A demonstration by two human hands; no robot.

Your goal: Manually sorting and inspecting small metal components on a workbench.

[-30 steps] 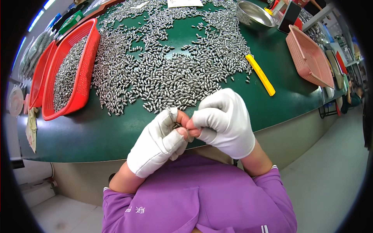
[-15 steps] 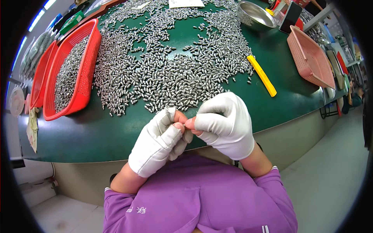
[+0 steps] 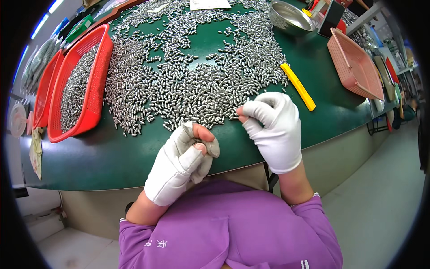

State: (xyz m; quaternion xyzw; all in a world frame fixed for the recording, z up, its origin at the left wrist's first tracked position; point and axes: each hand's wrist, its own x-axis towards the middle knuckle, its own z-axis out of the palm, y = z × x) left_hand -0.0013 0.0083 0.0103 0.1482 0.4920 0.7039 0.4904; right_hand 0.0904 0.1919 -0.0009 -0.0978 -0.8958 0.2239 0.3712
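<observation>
Currently, the bare fingertips (image 3: 241,110) of the white-gloved right hand (image 3: 278,127) are held close together at the near right edge of the spread of small, silver, bullet-shaped metal pieces (image 3: 204,94); whether one is pinched cannot be told. The white-gloved left hand (image 3: 174,163) is curled just short of the spread, its grip likewise unreadable. Both hands are tilted inward over the smooth green tabletop (image 3: 121,168).

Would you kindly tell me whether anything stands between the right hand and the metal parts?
Nothing visible does: the right hand has its fingers at the near edge of the metal parts; the yellow cutter lies off to the right.
</observation>
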